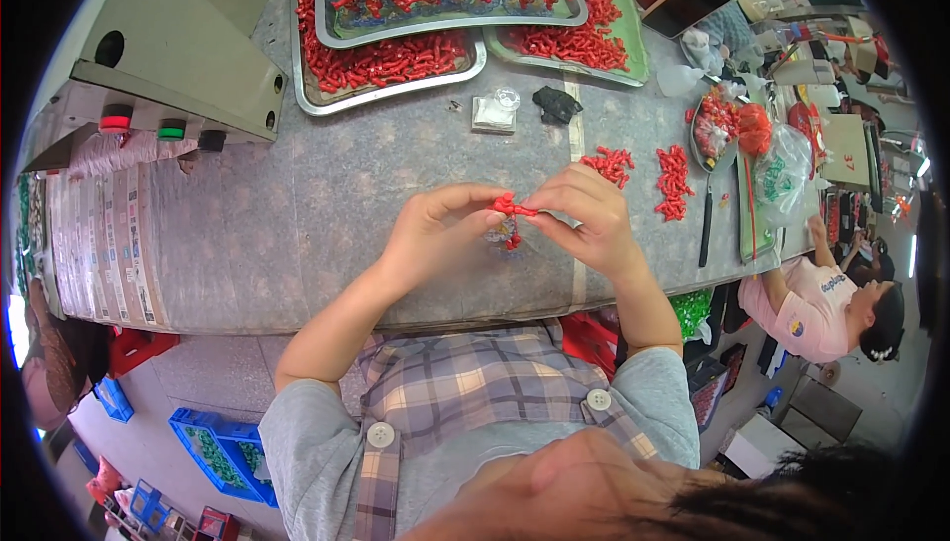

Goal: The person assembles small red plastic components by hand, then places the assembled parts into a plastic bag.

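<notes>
My left hand (435, 229) and my right hand (586, 214) meet over the grey worktable (297, 224). Both pinch one small red plastic part (513, 208) between their fingertips. A second red bit (512, 241) hangs just under it, and I cannot tell if it is joined to the part. Two small heaps of loose red parts (611, 163) (674, 181) lie on the table just beyond my right hand.
Metal trays (396, 86) and a green tray (633, 66), all piled with red parts, stand at the back. A grey machine (168, 56) with coloured buttons sits far left. A small white packet (493, 113) and a black object (556, 103) lie mid-table. Another person (826, 298) works at the right.
</notes>
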Tool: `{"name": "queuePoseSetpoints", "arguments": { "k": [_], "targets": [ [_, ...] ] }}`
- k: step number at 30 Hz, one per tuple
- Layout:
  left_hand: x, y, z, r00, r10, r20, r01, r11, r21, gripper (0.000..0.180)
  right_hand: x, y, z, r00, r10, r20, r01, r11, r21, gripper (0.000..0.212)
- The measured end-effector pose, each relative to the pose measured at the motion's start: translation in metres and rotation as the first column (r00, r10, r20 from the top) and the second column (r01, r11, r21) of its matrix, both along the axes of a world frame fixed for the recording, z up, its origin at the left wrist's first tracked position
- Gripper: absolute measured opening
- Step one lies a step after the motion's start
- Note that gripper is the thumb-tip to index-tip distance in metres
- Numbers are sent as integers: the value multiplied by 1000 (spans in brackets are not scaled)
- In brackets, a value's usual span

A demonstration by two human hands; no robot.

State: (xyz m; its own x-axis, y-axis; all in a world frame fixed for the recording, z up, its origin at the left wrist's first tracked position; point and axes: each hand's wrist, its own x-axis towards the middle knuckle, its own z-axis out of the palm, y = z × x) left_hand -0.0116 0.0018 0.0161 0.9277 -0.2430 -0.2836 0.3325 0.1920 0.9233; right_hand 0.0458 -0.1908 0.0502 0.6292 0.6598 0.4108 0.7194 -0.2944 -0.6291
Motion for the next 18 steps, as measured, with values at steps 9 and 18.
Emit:
{"name": "queuePoseSetpoints", "arguments": {
  "k": [9, 18],
  "targets": [
    [4, 1, -5, 885, -120, 450, -52, 935, 352, 27, -6, -12, 4, 905, 122, 408, -48, 981, -187, 21],
    [1, -2, -8, 929, -138, 345, 79, 980, 181, 22, -13, -10, 10, 970, 91, 226, -68, 992, -110, 21]
  ]
}}
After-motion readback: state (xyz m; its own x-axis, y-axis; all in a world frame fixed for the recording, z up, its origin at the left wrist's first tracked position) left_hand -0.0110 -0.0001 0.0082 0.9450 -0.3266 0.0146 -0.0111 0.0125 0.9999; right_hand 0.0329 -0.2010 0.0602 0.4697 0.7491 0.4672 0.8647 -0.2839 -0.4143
